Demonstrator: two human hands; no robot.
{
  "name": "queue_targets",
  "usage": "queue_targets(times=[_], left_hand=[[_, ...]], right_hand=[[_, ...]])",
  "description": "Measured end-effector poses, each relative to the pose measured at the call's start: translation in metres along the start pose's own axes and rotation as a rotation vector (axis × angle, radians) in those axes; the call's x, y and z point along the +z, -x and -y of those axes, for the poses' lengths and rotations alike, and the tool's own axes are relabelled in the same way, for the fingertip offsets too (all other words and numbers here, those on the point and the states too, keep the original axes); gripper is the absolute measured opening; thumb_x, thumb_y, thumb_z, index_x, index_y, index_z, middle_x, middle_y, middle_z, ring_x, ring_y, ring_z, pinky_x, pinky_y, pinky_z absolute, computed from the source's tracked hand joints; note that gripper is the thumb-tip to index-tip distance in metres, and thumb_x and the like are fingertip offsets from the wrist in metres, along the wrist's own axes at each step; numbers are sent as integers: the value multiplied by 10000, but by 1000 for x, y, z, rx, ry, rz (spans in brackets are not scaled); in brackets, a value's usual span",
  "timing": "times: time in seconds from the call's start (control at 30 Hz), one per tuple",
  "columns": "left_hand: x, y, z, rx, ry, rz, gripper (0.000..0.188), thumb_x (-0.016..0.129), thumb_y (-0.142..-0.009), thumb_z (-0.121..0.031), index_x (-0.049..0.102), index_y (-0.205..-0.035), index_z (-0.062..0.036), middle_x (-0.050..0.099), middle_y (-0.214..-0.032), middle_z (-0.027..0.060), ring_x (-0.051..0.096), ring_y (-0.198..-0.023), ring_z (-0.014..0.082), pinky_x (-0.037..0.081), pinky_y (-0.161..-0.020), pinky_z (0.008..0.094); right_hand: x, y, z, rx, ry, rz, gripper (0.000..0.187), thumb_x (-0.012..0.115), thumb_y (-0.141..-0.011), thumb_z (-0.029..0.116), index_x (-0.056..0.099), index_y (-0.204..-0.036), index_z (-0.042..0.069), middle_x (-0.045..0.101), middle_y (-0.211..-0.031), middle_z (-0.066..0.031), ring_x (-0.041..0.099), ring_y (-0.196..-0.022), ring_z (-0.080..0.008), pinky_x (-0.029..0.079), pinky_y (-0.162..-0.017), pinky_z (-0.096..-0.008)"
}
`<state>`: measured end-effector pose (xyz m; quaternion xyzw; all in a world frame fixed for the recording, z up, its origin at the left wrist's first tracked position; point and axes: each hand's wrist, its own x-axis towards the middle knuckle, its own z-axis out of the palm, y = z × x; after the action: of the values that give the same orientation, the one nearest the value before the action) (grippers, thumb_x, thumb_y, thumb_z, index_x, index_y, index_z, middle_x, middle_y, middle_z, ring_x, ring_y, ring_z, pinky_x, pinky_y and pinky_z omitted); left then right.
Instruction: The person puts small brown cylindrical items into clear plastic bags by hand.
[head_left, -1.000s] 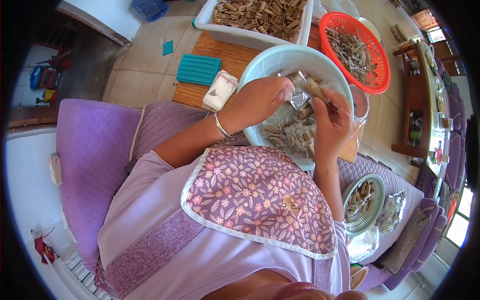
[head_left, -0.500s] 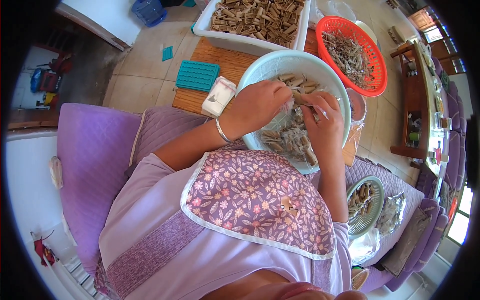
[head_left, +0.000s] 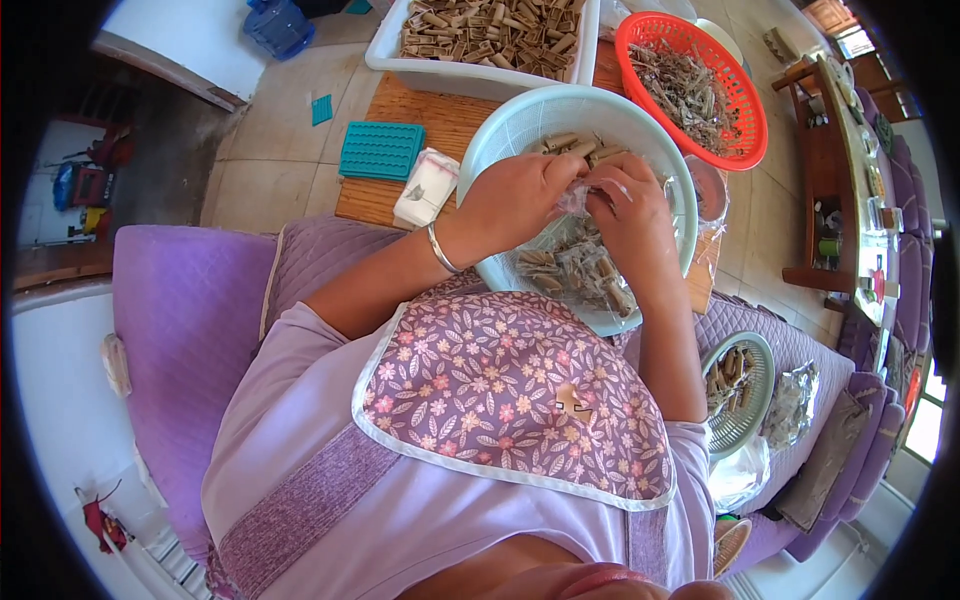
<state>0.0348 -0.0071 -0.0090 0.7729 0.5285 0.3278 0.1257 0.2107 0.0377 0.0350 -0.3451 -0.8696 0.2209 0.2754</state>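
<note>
Over a pale blue-green basin (head_left: pixel 500 128), both my hands are close together with closed fingers. My left hand (head_left: pixel 515 208) pinches a small clear plastic wrapper (head_left: pixel 573 197). Close beside it, the bent fingers of my right hand (head_left: pixel 638 225) also grip this film; whether a brown piece is inside is hidden. Loose brown half-tube pieces (head_left: pixel 568 143) lie in the basin beyond my hands. On its near side is a heap of brown pieces in clear wrappers (head_left: pixel 590 275).
A white tub (head_left: pixel 440 78) of brown pieces stands at the back, beside a red basket (head_left: pixel 748 125) of clear wrapping scraps. Left of the basin lie a teal moulded tray (head_left: pixel 382 150) and a white packet (head_left: pixel 425 190). A small green basket (head_left: pixel 762 365) sits at right.
The brown piece that showed between my fingers is no longer visible there. My hands have come slightly closer together, and the whole view has shifted a little.
</note>
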Motion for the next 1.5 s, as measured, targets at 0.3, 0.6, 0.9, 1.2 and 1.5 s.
queue_targets(times=[0.3,0.6,0.9,1.2,1.5], left_hand=[[-13,-9,1,-163,295,-16,496,778,-748,-131,513,-1162,-64,648,-1055,133,653,-951,297,523,-781,355],[-15,-2,-10,-141,308,-19,394,745,-802,-165,540,-1120,-60,623,-858,112,634,-786,237,497,-697,334],[-14,-12,-8,-261,512,7,286,670,-898,-254,581,-1054,-32,663,-885,108,644,-821,204,497,-728,323],[-6,-12,-5,-289,666,206,230,632,-934,-151,543,-1086,-3,617,-970,36,553,-849,84,484,-730,254],[-23,-18,-26,-437,966,143,223,608,-941,-254,567,-1068,-76,619,-913,-18,500,-642,33,393,-500,198]], right_hand=[[0,-11,-5,41,-314,-170,129,659,-767,-25,645,-894,-11,631,-951,-148,609,-900,-311,503,-812,-369],[3,1,-5,-65,-287,-177,121,693,-733,-23,654,-845,-5,643,-864,-118,615,-879,-293,504,-773,-372],[-4,6,-2,-156,-202,-192,145,672,-753,-8,673,-896,19,656,-863,-125,619,-833,-315,504,-733,-393],[-11,18,-10,-145,-153,-63,138,649,-785,-4,655,-919,27,633,-878,-138,613,-850,-337,503,-742,-414],[-9,23,-26,128,-292,-259,107,612,-846,-7,546,-929,3,584,-872,-150,596,-789,-297,480,-712,-373]])
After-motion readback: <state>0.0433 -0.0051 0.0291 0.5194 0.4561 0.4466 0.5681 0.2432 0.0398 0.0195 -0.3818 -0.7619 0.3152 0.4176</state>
